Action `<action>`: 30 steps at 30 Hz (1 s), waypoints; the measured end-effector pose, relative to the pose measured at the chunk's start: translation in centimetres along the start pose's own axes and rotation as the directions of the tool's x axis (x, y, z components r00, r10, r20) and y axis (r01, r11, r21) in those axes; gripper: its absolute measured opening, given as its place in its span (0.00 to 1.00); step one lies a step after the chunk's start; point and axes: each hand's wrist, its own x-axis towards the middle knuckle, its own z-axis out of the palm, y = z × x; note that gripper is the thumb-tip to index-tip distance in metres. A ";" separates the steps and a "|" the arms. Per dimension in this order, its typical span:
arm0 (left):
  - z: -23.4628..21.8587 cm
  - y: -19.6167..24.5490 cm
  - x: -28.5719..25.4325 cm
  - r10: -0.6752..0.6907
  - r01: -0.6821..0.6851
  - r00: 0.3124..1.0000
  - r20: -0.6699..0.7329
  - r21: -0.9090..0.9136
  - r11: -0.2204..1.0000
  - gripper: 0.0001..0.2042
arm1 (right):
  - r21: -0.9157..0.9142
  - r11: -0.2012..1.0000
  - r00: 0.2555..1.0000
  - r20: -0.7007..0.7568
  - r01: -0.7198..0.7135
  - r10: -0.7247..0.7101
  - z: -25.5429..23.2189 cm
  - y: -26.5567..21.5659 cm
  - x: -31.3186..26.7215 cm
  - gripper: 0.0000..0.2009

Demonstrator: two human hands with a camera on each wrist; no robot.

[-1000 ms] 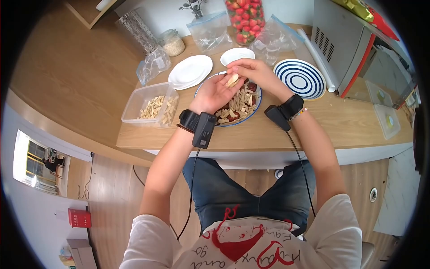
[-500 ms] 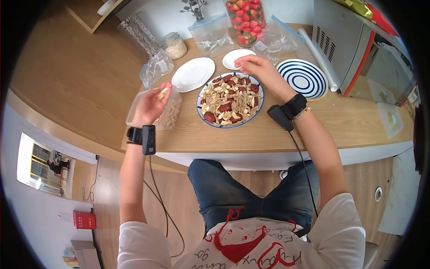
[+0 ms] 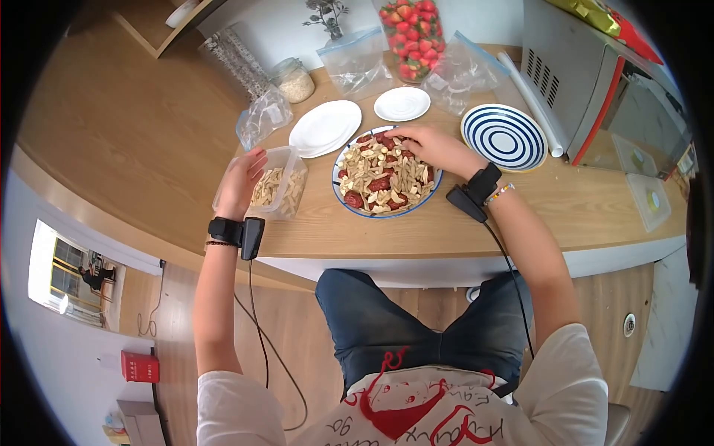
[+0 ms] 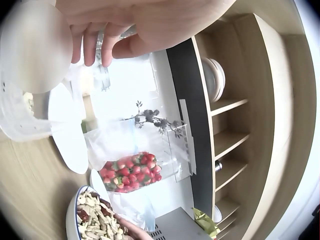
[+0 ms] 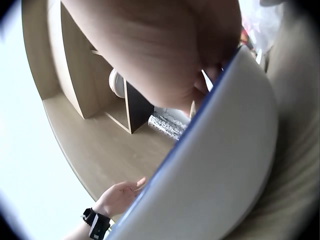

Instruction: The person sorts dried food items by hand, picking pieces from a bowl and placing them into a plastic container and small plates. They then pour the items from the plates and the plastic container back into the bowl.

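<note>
My left hand [image 3: 240, 184] is over the left side of a clear plastic container [image 3: 294, 195] that holds pale dried slices [image 3: 265, 189]. Its fingers are extended, and nothing shows in them in the left wrist view. My right hand [image 3: 444, 150] reaches over the right rim of a white, blue-edged bowl [image 3: 336, 195], fingers down at the contents. Red dates [image 3: 354, 199] and more pale slices fill this bowl. In the right wrist view the bowl's wall hides the fingertips; I cannot tell whether they pinch anything. One pale piece [image 5: 192, 110] shows beside them at the rim.
Behind the bowl are white plates [image 3: 325, 128], a small white plate [image 3: 401, 104], plastic bags [image 3: 355, 70] and strawberries [image 3: 413, 41]. A blue-ringed plate [image 3: 504, 137] lies right, near a long roll [image 3: 532, 104] and a microwave [image 3: 573, 82]. A jar [image 3: 293, 80] stands back left.
My left hand moved left from above the bowl to the container, and the pale slices in it no longer show. My right hand lowered from above the bowl onto its contents.
</note>
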 end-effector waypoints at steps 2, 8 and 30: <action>1.2 0.3 -0.1 0.028 -0.027 0.999 0.027 -0.007 1.000 0.17 | -0.043 0.985 0.985 -0.035 0.165 -0.166 -0.3 0.4 0.1 0.11; 6.9 1.7 -2.3 0.074 -0.090 0.992 0.098 0.168 0.982 0.17 | -0.211 0.940 0.960 -0.023 0.269 -0.280 -0.9 0.2 0.3 0.09; 16.8 0.3 -1.5 -0.203 0.605 0.788 0.582 -0.668 0.433 0.17 | 0.058 0.998 0.986 -0.168 0.001 0.009 -1.8 1.4 0.4 0.12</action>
